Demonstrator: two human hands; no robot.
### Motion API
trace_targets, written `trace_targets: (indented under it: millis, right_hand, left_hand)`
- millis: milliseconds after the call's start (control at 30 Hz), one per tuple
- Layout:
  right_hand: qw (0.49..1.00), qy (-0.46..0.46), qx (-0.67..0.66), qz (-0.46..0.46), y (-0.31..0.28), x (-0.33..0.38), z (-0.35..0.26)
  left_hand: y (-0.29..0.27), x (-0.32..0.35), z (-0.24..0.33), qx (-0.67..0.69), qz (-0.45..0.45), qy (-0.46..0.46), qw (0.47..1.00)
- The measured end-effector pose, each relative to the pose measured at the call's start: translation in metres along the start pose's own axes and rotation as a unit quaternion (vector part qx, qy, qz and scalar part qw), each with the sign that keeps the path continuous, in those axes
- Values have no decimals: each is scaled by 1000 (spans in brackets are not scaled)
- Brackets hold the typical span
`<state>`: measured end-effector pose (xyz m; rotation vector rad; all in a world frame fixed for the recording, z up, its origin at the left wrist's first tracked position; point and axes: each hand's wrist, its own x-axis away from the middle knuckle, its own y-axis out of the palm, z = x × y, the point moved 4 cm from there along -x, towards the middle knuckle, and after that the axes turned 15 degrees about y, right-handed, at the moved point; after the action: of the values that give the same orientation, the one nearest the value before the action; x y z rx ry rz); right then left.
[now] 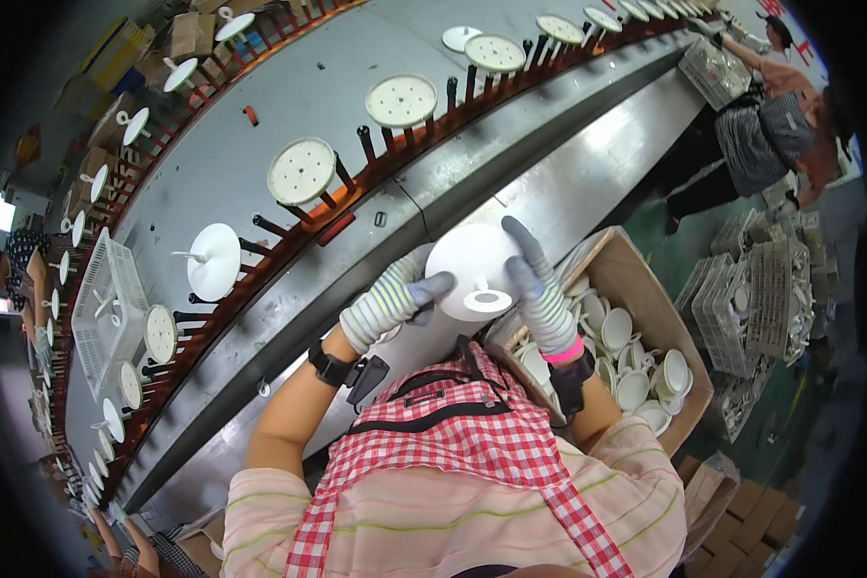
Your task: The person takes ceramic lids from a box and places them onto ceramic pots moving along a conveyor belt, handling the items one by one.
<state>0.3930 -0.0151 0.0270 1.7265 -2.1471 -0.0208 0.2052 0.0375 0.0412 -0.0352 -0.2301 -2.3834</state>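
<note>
A glossy white disc with a ring-shaped handle [472, 258] is held in front of my chest, its ring toward me. My left hand [400, 294], in a grey striped glove, grips its left edge with the thumb across the front. At the right edge, my right hand [539, 284] in a matching glove closes on it, thumb near the ring. The fingertips behind the disc are partly hidden. Below my right hand, a cardboard box [698, 409] holds many similar white pieces.
Ahead, a curving conveyor with upright dark pegs carries white discs [302, 171]. A metal ledge [588, 169] runs along it. A white plastic crate [106, 299] stands at the left. Loaded crates [722, 308] are stacked at the right, near a standing person [771, 125].
</note>
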Motion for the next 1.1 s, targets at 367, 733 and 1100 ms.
trace_targets:
  millis: [367, 733, 1100]
  right_hand:
    - [590, -515, 588, 203, 27, -152, -56]
    - [722, -180, 634, 209, 105, -268, -75]
    - [757, -377, 534, 3, 171, -227, -29]
  left_hand:
    - [-18, 3, -5, 123, 165, 162, 965]
    - [-89, 39, -32, -49, 143, 75, 986]
    - [-278, -146, -4, -302, 332, 142, 882]
